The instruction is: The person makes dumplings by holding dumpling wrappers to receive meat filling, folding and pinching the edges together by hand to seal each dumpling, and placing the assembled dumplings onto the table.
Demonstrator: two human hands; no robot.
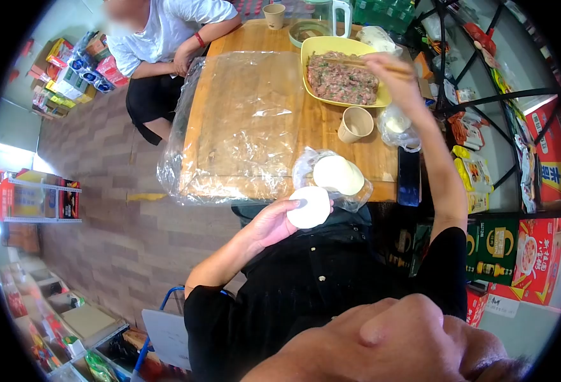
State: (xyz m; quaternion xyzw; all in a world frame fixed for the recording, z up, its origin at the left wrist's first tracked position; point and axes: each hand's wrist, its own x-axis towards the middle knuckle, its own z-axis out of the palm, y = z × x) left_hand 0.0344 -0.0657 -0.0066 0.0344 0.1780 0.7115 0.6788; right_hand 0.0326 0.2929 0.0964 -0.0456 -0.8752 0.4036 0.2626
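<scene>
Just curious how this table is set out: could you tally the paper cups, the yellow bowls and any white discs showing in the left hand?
Paper cups: 2
Yellow bowls: 1
White discs in the left hand: 1
Total: 4

Apparently a small grocery shop: packaged goods (472, 170) on black-framed shelving (512, 97) at two o'clock, stacked boxes (70, 83) at ten, a display rack (45, 220) at nine, bins (104, 342) of packets (99, 367) at eight
</scene>
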